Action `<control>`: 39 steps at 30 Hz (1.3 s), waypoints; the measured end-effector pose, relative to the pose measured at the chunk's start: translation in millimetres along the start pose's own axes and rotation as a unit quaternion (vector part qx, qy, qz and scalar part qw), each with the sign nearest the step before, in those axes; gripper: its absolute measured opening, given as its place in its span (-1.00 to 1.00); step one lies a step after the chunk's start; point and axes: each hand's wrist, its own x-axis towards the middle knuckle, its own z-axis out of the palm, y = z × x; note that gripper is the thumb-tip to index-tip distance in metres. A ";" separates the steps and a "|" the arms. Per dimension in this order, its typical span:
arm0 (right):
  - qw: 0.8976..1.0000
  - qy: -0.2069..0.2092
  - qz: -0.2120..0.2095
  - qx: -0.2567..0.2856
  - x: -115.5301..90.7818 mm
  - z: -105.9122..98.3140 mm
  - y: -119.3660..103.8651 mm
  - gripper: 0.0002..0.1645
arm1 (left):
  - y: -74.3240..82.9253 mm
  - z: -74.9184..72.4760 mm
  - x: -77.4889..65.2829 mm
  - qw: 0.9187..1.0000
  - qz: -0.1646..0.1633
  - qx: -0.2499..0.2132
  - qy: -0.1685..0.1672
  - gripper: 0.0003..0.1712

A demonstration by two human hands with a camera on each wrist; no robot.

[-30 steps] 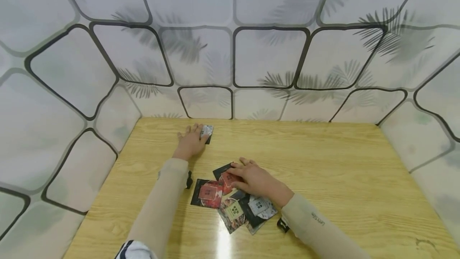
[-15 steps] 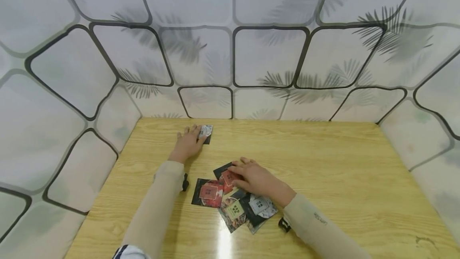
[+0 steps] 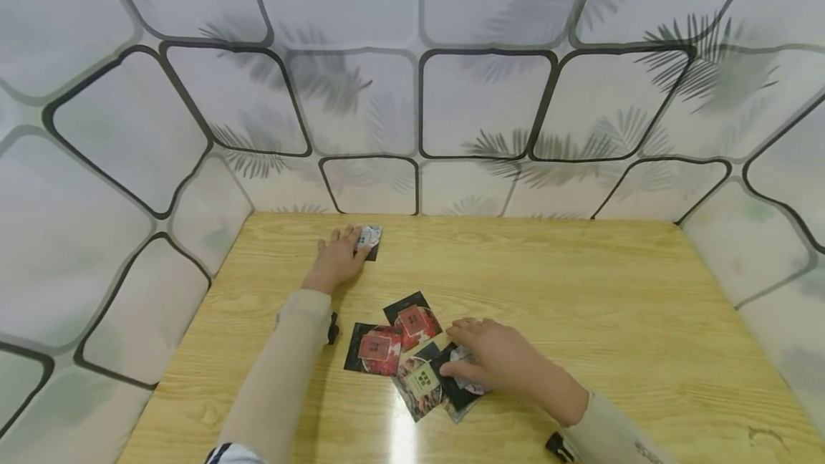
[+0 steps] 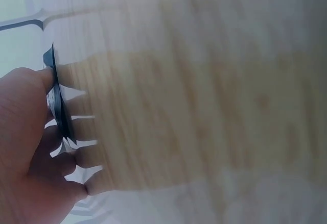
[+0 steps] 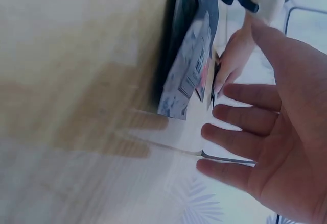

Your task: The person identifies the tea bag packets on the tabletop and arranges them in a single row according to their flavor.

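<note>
Wood table [image 3: 580,285] holds overlapping pkts [image 3: 422,382] well in from far edge, w/ R hand [image 3: 503,356] above them, fingers wide, & L hand [image 3: 335,262], also spread wide, touching a silver-&-black pkt [image 3: 370,237] by far edge, toward L corner.

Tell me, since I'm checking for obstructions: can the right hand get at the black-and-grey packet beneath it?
Likely yes: the right hand is open just over the black-and-grey packet, which looks topmost, with nothing else seen covering it.
</note>
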 end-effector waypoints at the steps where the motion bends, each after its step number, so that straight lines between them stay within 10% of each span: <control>1: 1.000 -0.001 0.007 -0.008 -4.6 0.2 -2.0 -0.07 | 0.3 -0.1 -0.4 1.000 -0.001 0.001 -0.001 -0.22; 13: 0.997 0.031 0.042 -0.062 -40.4 19.4 -18.4 0.10 | 4.5 0.8 -1.5 1.000 -0.006 -0.005 0.003 -0.22; 27: 0.997 0.028 0.043 -0.060 -43.3 29.0 -22.3 0.10 | 4.0 1.2 -0.7 1.000 -0.009 -0.002 -0.001 -0.21; 33: 0.996 0.042 0.021 -0.072 -44.5 28.0 -19.6 -0.24 | 2.9 2.6 0.8 1.000 -0.012 -0.003 -0.003 -0.21; 39: 0.997 0.042 0.027 -0.059 -42.5 31.6 -16.9 0.00 | 0.6 2.9 2.9 1.000 -0.011 -0.004 -0.001 -0.21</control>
